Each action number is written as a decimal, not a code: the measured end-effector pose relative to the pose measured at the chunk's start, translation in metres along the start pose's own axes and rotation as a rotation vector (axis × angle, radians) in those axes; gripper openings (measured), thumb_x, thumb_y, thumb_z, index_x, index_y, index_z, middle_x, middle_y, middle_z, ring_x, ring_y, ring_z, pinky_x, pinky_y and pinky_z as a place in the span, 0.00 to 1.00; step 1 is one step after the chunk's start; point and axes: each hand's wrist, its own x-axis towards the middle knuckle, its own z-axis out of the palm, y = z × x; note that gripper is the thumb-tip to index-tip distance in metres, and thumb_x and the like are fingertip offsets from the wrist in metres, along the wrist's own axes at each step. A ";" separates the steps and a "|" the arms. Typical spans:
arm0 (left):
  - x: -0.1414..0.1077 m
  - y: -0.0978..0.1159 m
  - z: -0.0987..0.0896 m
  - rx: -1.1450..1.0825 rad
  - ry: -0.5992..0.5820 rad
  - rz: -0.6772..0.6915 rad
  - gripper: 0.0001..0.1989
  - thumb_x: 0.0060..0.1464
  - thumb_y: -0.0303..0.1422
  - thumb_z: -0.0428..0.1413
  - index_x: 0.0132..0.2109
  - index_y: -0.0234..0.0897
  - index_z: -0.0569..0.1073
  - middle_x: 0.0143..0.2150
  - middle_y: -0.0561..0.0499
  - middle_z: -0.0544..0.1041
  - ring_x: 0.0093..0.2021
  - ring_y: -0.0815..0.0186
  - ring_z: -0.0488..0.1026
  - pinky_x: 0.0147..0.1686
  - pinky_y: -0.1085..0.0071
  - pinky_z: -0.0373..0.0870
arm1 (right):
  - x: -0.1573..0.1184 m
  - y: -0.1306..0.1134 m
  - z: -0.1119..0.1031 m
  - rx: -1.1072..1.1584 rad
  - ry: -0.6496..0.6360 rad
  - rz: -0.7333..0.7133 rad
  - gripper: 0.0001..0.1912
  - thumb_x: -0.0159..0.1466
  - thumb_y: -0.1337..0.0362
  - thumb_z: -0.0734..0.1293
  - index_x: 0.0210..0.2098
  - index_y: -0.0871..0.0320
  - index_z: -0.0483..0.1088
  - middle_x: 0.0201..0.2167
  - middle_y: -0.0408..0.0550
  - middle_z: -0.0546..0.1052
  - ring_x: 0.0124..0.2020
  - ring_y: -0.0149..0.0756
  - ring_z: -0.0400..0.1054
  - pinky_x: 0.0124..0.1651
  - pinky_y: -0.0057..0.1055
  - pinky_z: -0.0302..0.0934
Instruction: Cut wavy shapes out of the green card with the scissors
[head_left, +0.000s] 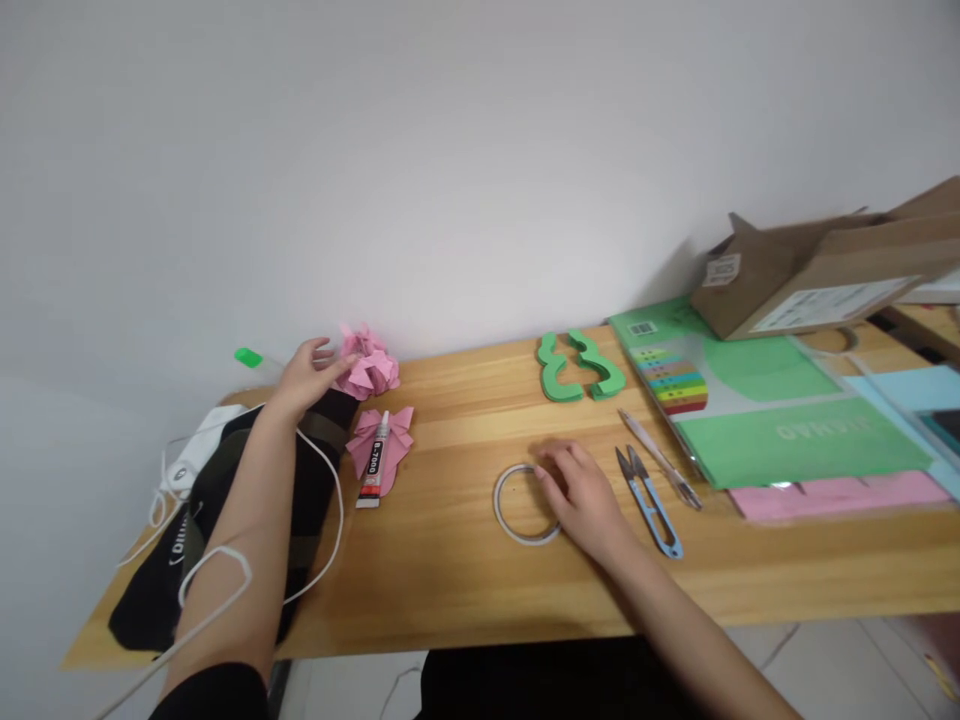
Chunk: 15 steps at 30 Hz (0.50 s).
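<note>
My left hand (306, 378) reaches to the back left of the table with its fingers apart. Its thumb side meets a bunch of pink folded paper (371, 372); I cannot tell whether it touches. In front lies another pink folded paper piece (397, 450) with a B-7000 glue tube (374, 462) on top. My right hand (579, 498) rests at the right rim of a thin roll of tape (504, 517) lying flat, fingers loosely bent and apart. Right of it are blue thread snips (651, 505) and a pen-like tool (660, 455).
Green wavy paper cutouts (562, 385) lie at the back. Green paper packs (802, 440), pink sheets (840, 497) and an open cardboard box (832, 270) are at the right. On the left are a black bag (150, 590), white cable (339, 500), power strip (202, 445) and green-capped item (248, 357).
</note>
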 end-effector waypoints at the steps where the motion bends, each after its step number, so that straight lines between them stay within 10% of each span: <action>1: -0.003 0.000 -0.002 0.007 -0.004 0.004 0.34 0.49 0.40 0.60 0.60 0.30 0.63 0.59 0.33 0.69 0.56 0.52 0.71 0.53 0.56 0.70 | 0.000 0.000 0.000 0.000 0.000 -0.002 0.08 0.65 0.65 0.60 0.39 0.59 0.70 0.38 0.55 0.75 0.41 0.44 0.70 0.45 0.41 0.66; 15: -0.037 0.016 -0.016 0.233 -0.015 0.151 0.27 0.55 0.40 0.54 0.55 0.22 0.67 0.55 0.34 0.70 0.56 0.50 0.68 0.55 0.50 0.65 | -0.003 -0.017 -0.020 -0.061 0.033 -0.034 0.09 0.65 0.64 0.60 0.41 0.57 0.70 0.39 0.54 0.75 0.43 0.43 0.72 0.45 0.40 0.68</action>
